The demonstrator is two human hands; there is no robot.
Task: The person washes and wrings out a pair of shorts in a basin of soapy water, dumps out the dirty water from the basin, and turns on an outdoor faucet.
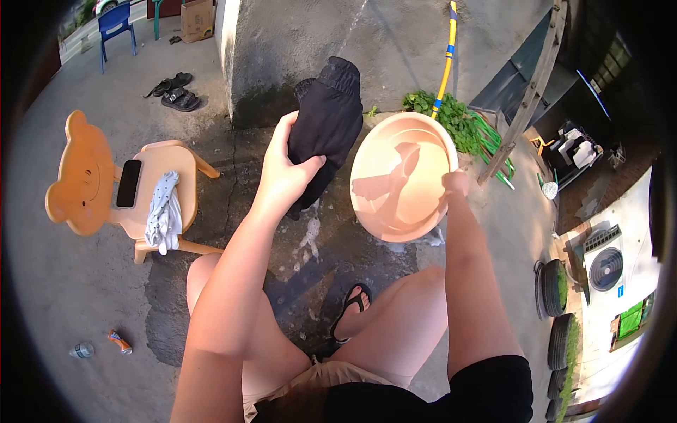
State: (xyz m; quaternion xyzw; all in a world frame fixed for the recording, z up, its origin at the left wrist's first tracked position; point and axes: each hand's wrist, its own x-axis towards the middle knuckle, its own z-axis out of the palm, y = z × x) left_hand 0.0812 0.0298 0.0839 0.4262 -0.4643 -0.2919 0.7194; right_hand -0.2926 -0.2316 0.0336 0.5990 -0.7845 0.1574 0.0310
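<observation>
My left hand (pixel 295 166) grips a bunched black garment (pixel 326 109) with gathered elastic edges, thumb across its front. It is raised over the wet ground, and its lower end hangs beneath my hand. To the right, my right hand (pixel 457 183) is closed on the rim of a peach plastic basin (pixel 368 158). The basin is tipped so that its inside faces me, and shadows fall across it. Suds (pixel 311 233) lie on the ground between the garment and my legs. Something whitish and partly hidden shows under the basin's lower edge.
At left, a small orange chair (pixel 169 158) holds a phone (pixel 128 183) and a pale patterned cloth (pixel 164 211). Black sandals (pixel 180 99), a can (pixel 120 342) and a bottle (pixel 82 350) lie around it. A yellow hose (pixel 447 63) runs behind the basin near plants (pixel 458 127); tyres (pixel 555 287) line the right.
</observation>
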